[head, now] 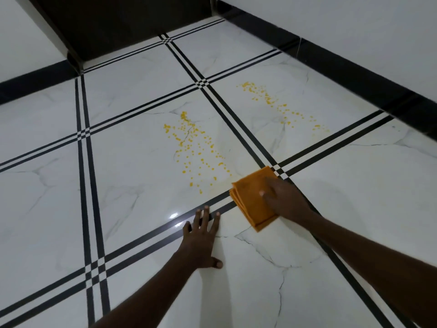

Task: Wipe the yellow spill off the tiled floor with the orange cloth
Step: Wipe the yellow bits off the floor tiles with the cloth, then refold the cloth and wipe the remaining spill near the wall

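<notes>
A folded orange cloth [251, 197] lies flat on the white tiled floor [132, 162], over a black grout stripe. My right hand [285, 200] presses down on the cloth's right side, palm on top. Yellow spill drops [196, 150] are scattered across the tile just beyond and left of the cloth, with a faint smeared trace near its edge. A second band of yellow drops [276, 102] sits on the farther tile to the right. My left hand [201, 240] rests flat on the floor with fingers spread, left of the cloth and holding nothing.
A white wall with a black skirting band [354, 74] runs along the right and back. A dark wooden door or panel [123, 22] stands at the far left corner. Black double stripes [84, 143] cross the glossy tiles.
</notes>
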The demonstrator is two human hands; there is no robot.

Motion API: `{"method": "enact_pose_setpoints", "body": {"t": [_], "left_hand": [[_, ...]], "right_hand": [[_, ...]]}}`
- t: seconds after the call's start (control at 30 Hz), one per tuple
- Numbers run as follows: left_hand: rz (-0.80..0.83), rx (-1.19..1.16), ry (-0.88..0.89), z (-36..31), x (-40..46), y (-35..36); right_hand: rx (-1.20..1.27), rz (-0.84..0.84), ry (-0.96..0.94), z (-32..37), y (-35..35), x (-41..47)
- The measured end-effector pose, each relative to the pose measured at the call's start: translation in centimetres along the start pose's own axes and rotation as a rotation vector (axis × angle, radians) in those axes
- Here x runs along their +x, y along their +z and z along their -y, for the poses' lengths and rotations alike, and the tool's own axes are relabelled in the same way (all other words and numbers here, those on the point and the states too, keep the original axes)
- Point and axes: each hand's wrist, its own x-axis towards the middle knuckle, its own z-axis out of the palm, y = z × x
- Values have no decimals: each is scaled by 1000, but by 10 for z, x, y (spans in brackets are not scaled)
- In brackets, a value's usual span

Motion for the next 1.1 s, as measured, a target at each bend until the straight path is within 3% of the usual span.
{"method": "enact_pose_setpoints", "body": {"t": [0.07,0.1,0.2,0.27,0.43,0.6,0.73,0.9,1.0,1.1], "left_hand": [[30,4,-35,-9,0,-5],[42,2,-52,-14,1,-8],[-2,25,-77,-26,1,-19],[-145,-5,-49,-32,1,-29],[-389,-546,50,-55,3,-62],[-732,-932,4,-88,-10,-112],[-937,-1038,38,-90,-30,-154],[-988,-984,81,-69,-80,-210],[-952,-834,95,-46,-116,-258],[-754,-802,101,-20,-149,-318]], "right_hand": [[-49,-198,213,-12,-18,2],[-135,-209,262,-17,-23,3],[-89,-64,283,-11,-27,6],[47,-8,284,0,-37,11],[436,82,208,45,-92,7],[461,-25,77,102,-162,-9],[348,-150,14,124,-214,-16],[375,-216,-79,135,-255,-28],[523,-44,-103,141,-264,-35],[767,167,-66,161,-278,-55]]}}
